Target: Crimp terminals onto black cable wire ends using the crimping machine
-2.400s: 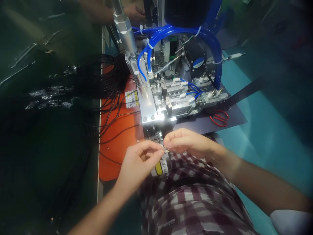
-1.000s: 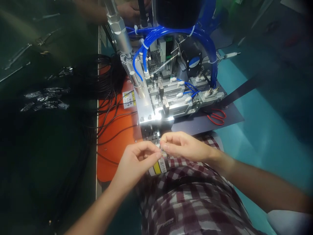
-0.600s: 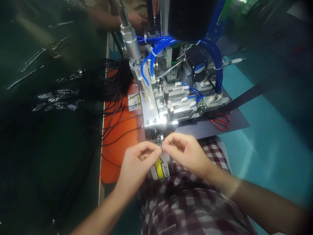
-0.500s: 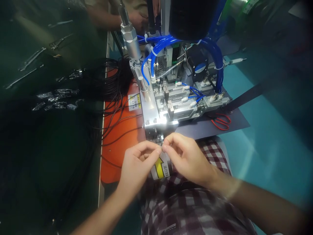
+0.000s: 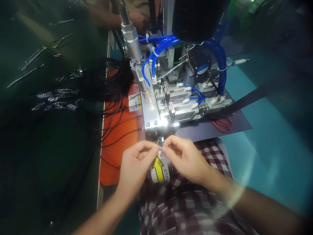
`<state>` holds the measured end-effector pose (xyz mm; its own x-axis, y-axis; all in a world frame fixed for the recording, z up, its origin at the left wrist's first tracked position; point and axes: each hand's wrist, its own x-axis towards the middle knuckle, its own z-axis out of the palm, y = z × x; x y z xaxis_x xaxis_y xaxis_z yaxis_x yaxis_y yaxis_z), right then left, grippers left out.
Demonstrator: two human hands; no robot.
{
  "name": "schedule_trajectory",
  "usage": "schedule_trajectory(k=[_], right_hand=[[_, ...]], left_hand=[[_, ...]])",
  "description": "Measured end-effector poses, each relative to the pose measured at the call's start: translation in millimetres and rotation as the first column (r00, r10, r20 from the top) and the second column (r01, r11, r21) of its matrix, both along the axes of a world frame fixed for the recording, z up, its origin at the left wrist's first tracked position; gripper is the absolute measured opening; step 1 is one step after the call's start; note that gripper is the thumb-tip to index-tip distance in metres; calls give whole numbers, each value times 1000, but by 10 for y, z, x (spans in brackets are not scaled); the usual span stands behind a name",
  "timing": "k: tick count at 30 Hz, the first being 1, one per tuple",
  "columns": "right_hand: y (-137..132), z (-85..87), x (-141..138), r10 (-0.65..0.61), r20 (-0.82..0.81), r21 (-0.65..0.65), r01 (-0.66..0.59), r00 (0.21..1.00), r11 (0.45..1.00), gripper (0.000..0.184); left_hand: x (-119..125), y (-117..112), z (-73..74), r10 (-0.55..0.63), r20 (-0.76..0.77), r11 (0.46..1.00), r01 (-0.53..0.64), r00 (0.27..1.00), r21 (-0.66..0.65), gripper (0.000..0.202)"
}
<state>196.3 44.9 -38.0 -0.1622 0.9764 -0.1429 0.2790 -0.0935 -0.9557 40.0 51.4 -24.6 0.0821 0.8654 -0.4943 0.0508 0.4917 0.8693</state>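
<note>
Fingertips nearly meet over a thin wire (image 5: 160, 148) at the front of a machine (image 5: 151, 111), the left hand (image 5: 137, 163) and right hand (image 5: 187, 158) each closed to a narrow thumb-and-forefinger pinch on it. The wire lies between the two grips, its short visible length running roughly crosswise from one to the other; whether it is one strand or several is too small to tell. A finer end pokes up beside the left fingertips.

Just beyond the grip, on the far side from the person, sits a small metal fixture (image 5: 160, 140), the right forefinger appearing slightly nearer to it than the left. Whether wire and fixture touch cannot be made out. On the near side, just below the pinch, a yellow arrow (image 5: 158, 171) points away from the person, toward the fingertips, its line crossing that of the wire.

Left of the grip spreads an orange base (image 5: 117, 140), with black cables (image 5: 113, 76) farther off along the same side. Red handles (image 5: 223, 123) lie beyond the right hand, while a co-worker's hand (image 5: 140, 21) shows well apart, past the machine.
</note>
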Motion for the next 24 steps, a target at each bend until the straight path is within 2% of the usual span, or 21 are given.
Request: schedule_trajectory(k=[6,12,16,24], right_hand=[[-6,-25,-11,-7,-17,101,9,1000,995,11],[-14,-104,-25,-108,-232,-154,73,967,985,17],[-11,-65,-65,-148,-238,-227,93,960,969,15],[8,11,-121,-240,-404,-369,82,883,926,13]], left_hand=[[17,1,39,-34,-32,999,34,999,14,15],[4,-5,35,-21,6,1000,21,1000,-11,18],[-3,-16,9,-10,26,1000,10,1000,-24,18],[-2,-29,-18,6,-8,999,-5,1000,34,17]])
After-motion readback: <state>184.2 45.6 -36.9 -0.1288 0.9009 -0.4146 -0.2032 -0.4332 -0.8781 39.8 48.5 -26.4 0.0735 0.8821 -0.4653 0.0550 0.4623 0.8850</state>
